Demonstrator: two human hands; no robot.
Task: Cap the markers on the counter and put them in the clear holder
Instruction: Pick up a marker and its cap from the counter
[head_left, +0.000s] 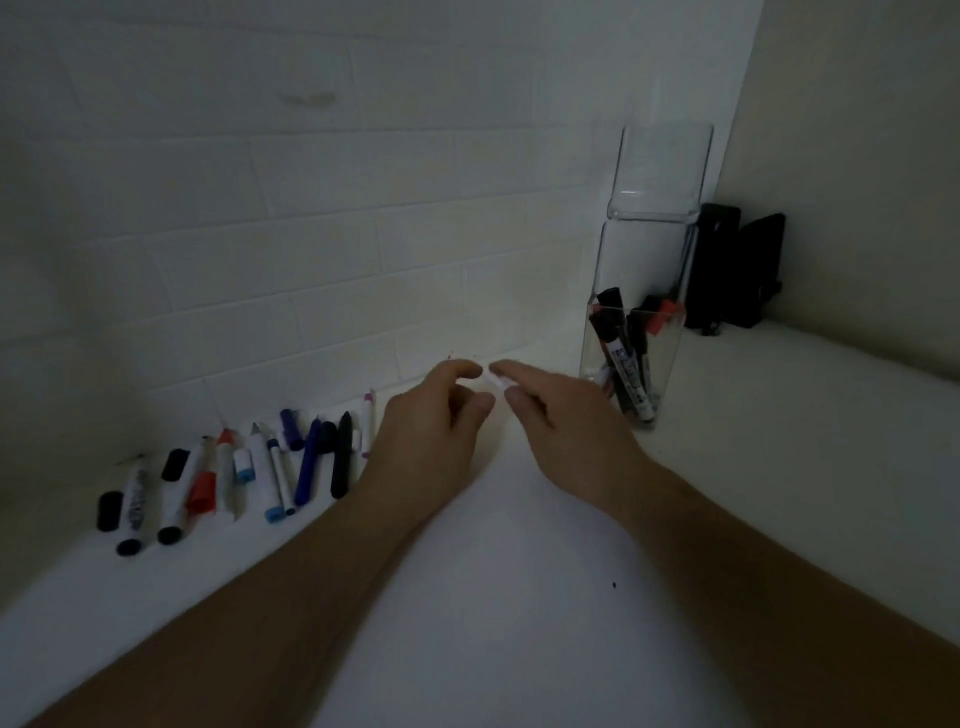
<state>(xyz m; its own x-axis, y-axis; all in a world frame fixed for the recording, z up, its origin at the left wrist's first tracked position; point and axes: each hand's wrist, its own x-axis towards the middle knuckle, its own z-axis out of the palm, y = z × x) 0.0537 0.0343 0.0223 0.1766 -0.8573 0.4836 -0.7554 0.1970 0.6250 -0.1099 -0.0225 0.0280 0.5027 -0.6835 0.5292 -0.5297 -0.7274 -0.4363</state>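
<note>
My left hand (431, 431) and my right hand (561, 415) meet fingertip to fingertip above the white counter (519, 571). A small white marker piece (497, 382) shows between them, blurred. My right index finger and thumb pinch it, and my left thumb and index finger curl in at its other end. Whether it is a cap or a marker end I cannot tell. Several markers and loose caps (234, 467) in black, red, blue and white lie in a row at the left by the wall. The tall clear holder (649, 234) stands at the right with several capped markers (626, 358) inside.
A white tiled wall (311, 234) runs behind the counter. Black objects (737, 270) stand in the corner behind the holder. A small dark speck (615, 585) lies on the counter near my right forearm.
</note>
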